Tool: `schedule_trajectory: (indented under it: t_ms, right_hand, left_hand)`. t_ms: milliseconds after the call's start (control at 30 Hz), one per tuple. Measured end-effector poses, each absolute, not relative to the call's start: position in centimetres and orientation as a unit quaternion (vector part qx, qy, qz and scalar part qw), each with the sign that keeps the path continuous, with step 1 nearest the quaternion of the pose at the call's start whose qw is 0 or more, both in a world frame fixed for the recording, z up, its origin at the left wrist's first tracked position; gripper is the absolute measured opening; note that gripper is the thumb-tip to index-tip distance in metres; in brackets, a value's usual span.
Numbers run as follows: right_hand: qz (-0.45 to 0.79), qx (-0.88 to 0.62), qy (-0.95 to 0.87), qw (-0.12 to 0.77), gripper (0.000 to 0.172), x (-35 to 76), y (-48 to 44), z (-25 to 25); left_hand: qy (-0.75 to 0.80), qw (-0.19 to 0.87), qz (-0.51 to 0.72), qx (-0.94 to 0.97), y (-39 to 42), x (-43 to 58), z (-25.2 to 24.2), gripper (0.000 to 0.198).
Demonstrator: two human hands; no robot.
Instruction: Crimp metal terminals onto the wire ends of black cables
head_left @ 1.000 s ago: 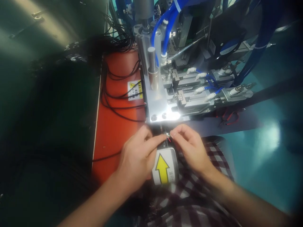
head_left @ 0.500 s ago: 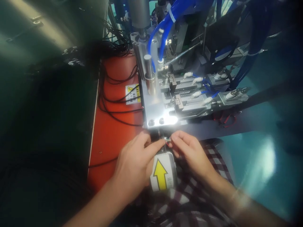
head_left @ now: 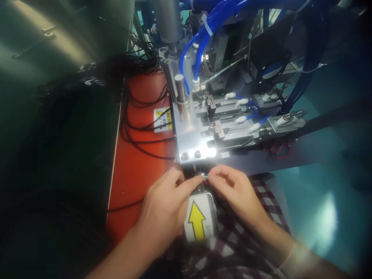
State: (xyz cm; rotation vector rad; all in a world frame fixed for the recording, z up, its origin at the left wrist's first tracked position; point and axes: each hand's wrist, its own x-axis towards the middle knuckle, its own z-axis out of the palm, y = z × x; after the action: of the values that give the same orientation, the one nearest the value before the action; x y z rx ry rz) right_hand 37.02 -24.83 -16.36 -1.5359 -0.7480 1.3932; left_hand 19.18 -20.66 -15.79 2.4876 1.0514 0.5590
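Thin coloured wires [head_left: 205, 178], one of them red, run from a small white piece [head_left: 203, 175] just below the front edge of the metal plate [head_left: 190, 141]. My right hand [head_left: 232, 188] pinches the wires between thumb and fingertips. My left hand [head_left: 167, 197] reaches in from the other side, its thumb tip against the small white piece and its other fingers curled at the plate's front edge. What those curled fingers hold, if anything, is hidden. Under both hands is a white cover with a yellow arrow [head_left: 197, 221].
Behind the hands stands a machine with a metal cylinder [head_left: 168, 23], blue air tubes [head_left: 215, 23] and small slides [head_left: 232, 130]. Black cables [head_left: 145, 149] cross the orange panel [head_left: 130, 174] on the left. Checkered cloth [head_left: 267, 197] shows below.
The view has shifted slightly, so the machine and hands sit a little lower. My right fingertips are a little closer to my left thumb, and less wire shows between them.
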Motion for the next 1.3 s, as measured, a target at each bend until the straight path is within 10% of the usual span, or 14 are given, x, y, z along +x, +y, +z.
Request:
schedule_trajectory:
  t_ms: [700, 933, 1300]
  right_hand:
    - [0.363, -0.697, -0.497, 0.368, 0.013, 36.5, -25.1, -16.2]
    - [0.597, -0.635, -0.335, 0.358, 0.019, 37.2, -24.3, -15.9]
    - [0.597, -0.615, -0.311, 0.411, 0.021, 37.4, -24.3, -16.1]
  left_hand:
    - [0.354, 0.086, 0.135, 0.922, -20.5, 19.6, -14.8, 0.035]
    - [0.371, 0.113, 0.115, 0.915, -20.8, 19.4, -15.5, 0.041]
    - [0.385, 0.146, 0.114, 0.904, -20.9, 18.8, -16.2, 0.048]
